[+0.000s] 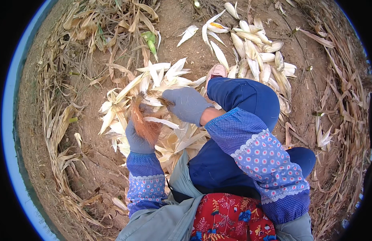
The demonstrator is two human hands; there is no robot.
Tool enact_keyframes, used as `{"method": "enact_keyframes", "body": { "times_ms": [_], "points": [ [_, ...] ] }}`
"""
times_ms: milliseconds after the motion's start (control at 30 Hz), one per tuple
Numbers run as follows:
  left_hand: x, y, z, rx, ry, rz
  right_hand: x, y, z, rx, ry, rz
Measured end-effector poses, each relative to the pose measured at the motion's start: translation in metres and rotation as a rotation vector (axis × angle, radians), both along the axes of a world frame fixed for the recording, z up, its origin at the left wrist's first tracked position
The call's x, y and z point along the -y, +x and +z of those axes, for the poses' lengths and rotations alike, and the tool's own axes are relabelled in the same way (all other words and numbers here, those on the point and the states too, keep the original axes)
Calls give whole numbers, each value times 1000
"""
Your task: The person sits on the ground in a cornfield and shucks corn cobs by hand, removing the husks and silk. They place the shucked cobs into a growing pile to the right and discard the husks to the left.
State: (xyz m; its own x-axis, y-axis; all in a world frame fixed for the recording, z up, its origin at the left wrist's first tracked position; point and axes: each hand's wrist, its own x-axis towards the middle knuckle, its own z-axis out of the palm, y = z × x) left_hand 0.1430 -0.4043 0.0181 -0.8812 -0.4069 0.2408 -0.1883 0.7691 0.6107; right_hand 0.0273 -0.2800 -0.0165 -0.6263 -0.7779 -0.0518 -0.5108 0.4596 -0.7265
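Note:
Both my hands wear grey gloves. My left hand (140, 138) is closed around an ear of corn, mostly hidden by its husk and by reddish-brown corn silk (142, 120) that hangs over the fingers. My right hand (187, 106) pinches dry husk (153, 101) with dark silk at the ear's end, close beside the left hand. Loose pale husks (176, 76) lie around and beneath both hands. Whether any kernels are bare on the held ear is hidden.
A heap of pale husk-covered corn ears (258, 52) lies beyond my right knee. One partly opened ear (216, 27) shows orange kernels. Dry stalks (59, 136) line the left, more stalks (346, 104) the right. My shoe (216, 71) rests on brown soil.

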Motion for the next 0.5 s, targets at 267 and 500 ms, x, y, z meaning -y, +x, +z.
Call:
{"method": "enact_keyframes", "body": {
  "times_ms": [267,500],
  "points": [
    [82,11,-23,-331,669,74,-11,-2,-2,-25,172,29],
    [49,4,-28,-312,1294,211,-10,-14,26,412,-270,-167]
  ]
}}
